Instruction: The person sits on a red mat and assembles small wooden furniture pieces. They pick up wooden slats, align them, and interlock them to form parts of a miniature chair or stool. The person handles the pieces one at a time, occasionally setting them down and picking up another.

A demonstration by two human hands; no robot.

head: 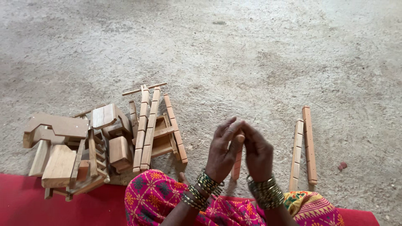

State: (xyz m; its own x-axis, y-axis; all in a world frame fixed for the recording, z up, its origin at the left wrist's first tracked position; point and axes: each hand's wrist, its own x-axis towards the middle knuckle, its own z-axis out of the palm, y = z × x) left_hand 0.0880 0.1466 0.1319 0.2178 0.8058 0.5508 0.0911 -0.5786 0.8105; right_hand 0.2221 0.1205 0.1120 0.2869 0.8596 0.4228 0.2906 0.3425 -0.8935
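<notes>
Gripping one notched wooden strip (237, 164) together, left hand (224, 151) and right hand (256, 154), above bare floor (234, 50).

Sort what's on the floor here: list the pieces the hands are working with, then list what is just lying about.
In hand:
- left hand and right hand, pressed together around a thin wooden stick

Lying about:
- two notched wooden strips, on the floor to the right
- pile of wooden blocks and slats, to the left
- red mat
</notes>
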